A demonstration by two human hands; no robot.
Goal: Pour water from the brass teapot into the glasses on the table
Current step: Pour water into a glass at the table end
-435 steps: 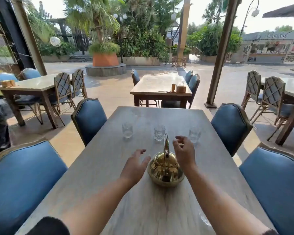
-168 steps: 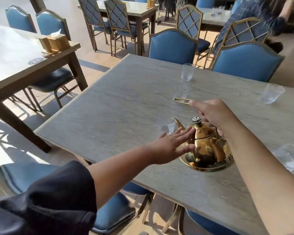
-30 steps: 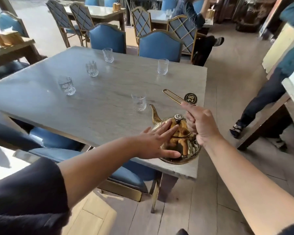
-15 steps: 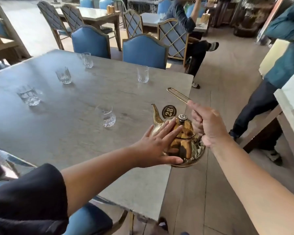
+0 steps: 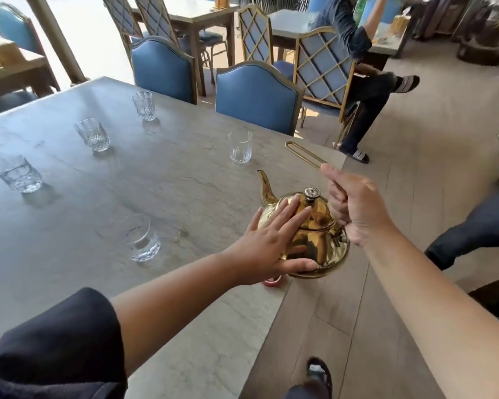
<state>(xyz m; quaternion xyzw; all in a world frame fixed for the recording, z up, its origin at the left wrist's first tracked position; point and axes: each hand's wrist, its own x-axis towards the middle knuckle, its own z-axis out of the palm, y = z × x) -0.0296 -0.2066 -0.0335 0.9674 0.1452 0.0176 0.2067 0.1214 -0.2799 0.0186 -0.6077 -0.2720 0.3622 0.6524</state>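
Note:
The brass teapot (image 5: 314,226) hangs over the right edge of the grey stone table (image 5: 84,203), spout pointing away towards the far side. My right hand (image 5: 355,208) is closed around its long looped handle. My left hand (image 5: 268,240) lies flat and open against the pot's near side and lid. Several clear glasses stand on the table: one nearest the pot (image 5: 140,237), one ahead of the spout (image 5: 239,146), one at the far left (image 5: 16,174) and two further back (image 5: 92,135) (image 5: 144,106).
Blue padded chairs (image 5: 257,96) line the table's far side. A seated person (image 5: 363,67) is beyond them, and another person's leg (image 5: 473,234) stands close on the right. A small red object (image 5: 272,281) peeks out under the pot. Wooden floor lies to the right.
The view has swung left and closer to the table. The teapot has shifted slightly towards the table corner, covering the round number tag; both hands keep their hold.

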